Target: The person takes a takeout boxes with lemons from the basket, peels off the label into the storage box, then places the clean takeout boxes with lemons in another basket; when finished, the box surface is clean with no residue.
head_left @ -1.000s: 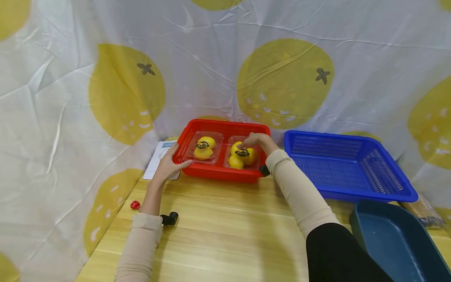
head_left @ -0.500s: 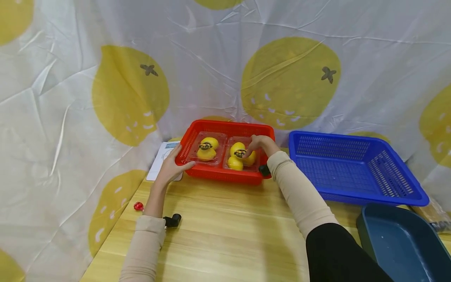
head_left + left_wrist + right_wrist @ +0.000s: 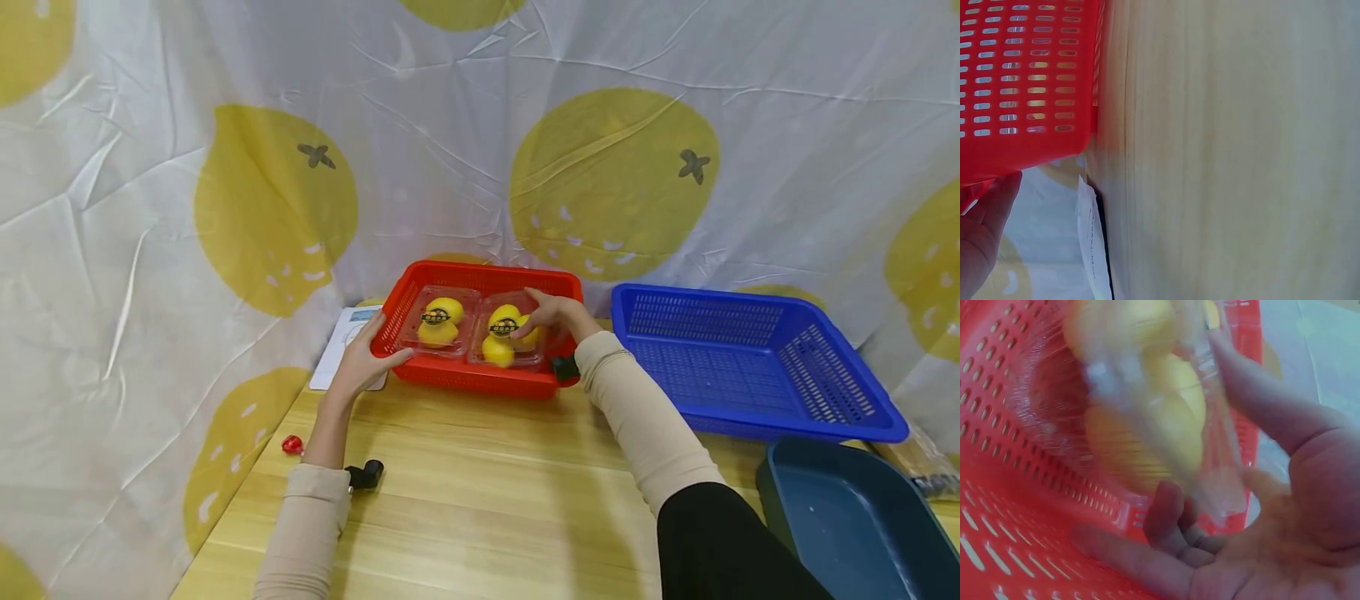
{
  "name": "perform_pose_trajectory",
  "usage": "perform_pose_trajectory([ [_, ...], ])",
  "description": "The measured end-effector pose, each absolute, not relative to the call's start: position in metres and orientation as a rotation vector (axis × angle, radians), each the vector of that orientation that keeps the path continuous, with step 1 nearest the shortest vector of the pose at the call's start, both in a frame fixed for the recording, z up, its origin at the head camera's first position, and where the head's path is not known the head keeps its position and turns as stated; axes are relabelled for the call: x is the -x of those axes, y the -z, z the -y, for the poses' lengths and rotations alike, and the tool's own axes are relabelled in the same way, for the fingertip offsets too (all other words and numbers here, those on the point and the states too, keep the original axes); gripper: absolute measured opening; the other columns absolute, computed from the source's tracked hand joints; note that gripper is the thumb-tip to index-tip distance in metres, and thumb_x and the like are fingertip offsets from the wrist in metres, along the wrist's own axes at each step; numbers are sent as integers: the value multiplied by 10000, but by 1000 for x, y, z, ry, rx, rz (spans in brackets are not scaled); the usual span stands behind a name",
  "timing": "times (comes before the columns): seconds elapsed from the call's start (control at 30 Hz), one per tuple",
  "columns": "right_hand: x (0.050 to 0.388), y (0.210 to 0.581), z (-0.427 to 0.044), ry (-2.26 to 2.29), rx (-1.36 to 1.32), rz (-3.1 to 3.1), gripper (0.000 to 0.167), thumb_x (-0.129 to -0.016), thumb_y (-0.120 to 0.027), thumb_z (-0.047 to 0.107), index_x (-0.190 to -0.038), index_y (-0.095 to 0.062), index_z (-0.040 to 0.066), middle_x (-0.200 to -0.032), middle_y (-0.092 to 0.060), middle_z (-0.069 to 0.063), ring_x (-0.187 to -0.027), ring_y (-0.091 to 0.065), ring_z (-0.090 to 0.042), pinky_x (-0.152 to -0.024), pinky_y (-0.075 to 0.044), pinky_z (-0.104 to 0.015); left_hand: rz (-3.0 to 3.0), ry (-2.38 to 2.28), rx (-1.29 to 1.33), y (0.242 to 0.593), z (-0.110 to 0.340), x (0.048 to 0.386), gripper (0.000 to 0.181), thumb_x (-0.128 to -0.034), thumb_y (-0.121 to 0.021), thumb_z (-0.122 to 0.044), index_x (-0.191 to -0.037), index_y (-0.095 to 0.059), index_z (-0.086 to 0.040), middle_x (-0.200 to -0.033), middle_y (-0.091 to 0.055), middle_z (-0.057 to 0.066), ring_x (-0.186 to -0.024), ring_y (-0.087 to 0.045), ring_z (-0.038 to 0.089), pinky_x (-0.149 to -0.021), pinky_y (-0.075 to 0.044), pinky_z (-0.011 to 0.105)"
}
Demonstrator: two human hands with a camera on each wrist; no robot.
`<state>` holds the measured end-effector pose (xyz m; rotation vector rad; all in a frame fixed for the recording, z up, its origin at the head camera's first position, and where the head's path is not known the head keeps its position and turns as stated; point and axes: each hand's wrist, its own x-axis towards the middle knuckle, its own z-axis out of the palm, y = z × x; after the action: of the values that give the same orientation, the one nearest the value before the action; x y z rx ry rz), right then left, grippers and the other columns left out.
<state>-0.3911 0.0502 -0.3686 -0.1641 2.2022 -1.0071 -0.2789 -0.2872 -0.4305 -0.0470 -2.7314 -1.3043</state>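
Observation:
In the head view, a clear plastic box (image 3: 483, 360) of yellow fruit with a dark label lies at the right inside the red basket (image 3: 472, 382). My right hand (image 3: 557, 312) grips its right side; in the right wrist view, the thumb and curled fingers of that hand (image 3: 1285, 506) are around the edge of the box (image 3: 1147, 431), which is blurred. A second fruit box (image 3: 437, 322) rests beside it on the left. My left hand (image 3: 362, 357) touches the basket's left corner, fingers and thumb spread along its rim; in the left wrist view, extended fingers (image 3: 1000, 203) lie against the basket (image 3: 1022, 140).
A blue basket (image 3: 712, 362) stands right of the red one, and a dark teal tray (image 3: 862, 508) is at the lower right. Behind it lies a plastic-wrapped item (image 3: 918, 462). White paper (image 3: 330, 360) is at the left, with a small red object (image 3: 292, 445) near my left forearm.
The right fruit box has shifted slightly left, against the other box. My right hand has changed its hold, its fingers now spread along the box's right side. My left hand stays at the basket's corner.

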Motion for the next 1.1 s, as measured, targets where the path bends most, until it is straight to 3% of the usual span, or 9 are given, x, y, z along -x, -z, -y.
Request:
perform_pose_trajectory([
  [0.1, 393, 369, -52, 1031, 197, -2220, 1070, -837, -753, 259, -1573, 20, 329, -1656, 35, -76, -1459, -229, -418, -1053, -391, -639, 2732, 1306, 44, 430, 286, 279, 967, -828, -731, -450, -1568, -191, -143, -1644, -173, 49, -1486, -224, 342, -1133, -335, 571],
  [0.27, 395, 370, -53, 1060, 210, -2202, 1049, -855, -735, 244, -1571, 25, 340, -1658, 81, -50, -1478, -189, -410, -1075, -355, -651, 2742, 1303, 46, 430, 286, 279, 956, -835, -727, -436, -1568, -189, -140, -1645, -169, 49, -1488, -221, 342, -1140, -326, 568],
  [0.4, 394, 369, -55, 1065, 200, -2199, 1044, -859, -732, 239, -1571, 25, 343, -1659, 67, -47, -1471, -218, -389, -1075, -390, -604, 2749, 1299, 49, 430, 286, 279, 964, -830, -722, -471, -1569, -188, -155, -1645, -170, 43, -1489, -220, 340, -1137, -333, 566],
  [0.57, 393, 368, -58, 1110, 204, -2159, 1038, -866, -725, 203, -1571, 25, 338, -1657, 86, -44, -1401, -343, -388, -966, -513, -530, 2747, 1291, 41, 431, 287, 278, 956, -833, -724, -457, -1569, -190, -163, -1644, -173, 40, -1486, -225, 342, -1129, -341, 571],
  [0.67, 393, 369, -59, 1122, 207, -2162, 1050, -869, -719, 198, -1571, 52, 320, -1656, 83, -65, -1355, -387, -370, -956, -525, -506, 2749, 1281, 48, 431, 288, 279, 968, -826, -721, -490, -1568, -193, -161, -1644, -174, 43, -1488, -220, 341, -1132, -337, 570],
  [0.73, 393, 370, -59, 1129, 197, -2164, 1087, -866, -720, 202, -1560, 107, 325, -1653, 100, -67, -1333, -406, -386, -994, -501, -510, 2747, 1279, 55, 431, 289, 279, 983, -817, -719, -519, -1567, -197, -158, -1644, -176, 44, -1492, -212, 336, -1142, -324, 567],
  [0.9, 393, 371, -58, 1146, 146, -2143, 1201, -856, -734, 210, -1497, 272, 355, -1632, 217, -22, -1471, -220, -376, -1117, -363, -560, 2742, 1284, 72, 433, 289, 279, 980, -820, -715, -520, -1567, -195, -156, -1643, -178, 46, -1493, -210, 332, -1145, -320, 564],
  [1.0, 393, 372, -57, 1142, 121, -2138, 1207, -854, -735, 231, -1489, 284, 356, -1628, 232, -7, -1514, -92, -343, -1155, -283, -579, 2745, 1283, 75, 433, 289, 279, 968, -829, -714, -498, -1568, -187, -164, -1645, -171, 41, -1493, -210, 333, -1144, -320, 566],
  [1.1, 394, 373, -57, 1123, 125, -2140, 1195, -857, -728, 272, -1487, 282, 363, -1630, 229, -1, -1517, -73, -341, -1178, -234, -577, 2744, 1284, 70, 433, 289, 279, 958, -832, -719, -475, -1568, -186, -170, -1646, -168, 34, -1495, -205, 332, -1146, -316, 567],
])
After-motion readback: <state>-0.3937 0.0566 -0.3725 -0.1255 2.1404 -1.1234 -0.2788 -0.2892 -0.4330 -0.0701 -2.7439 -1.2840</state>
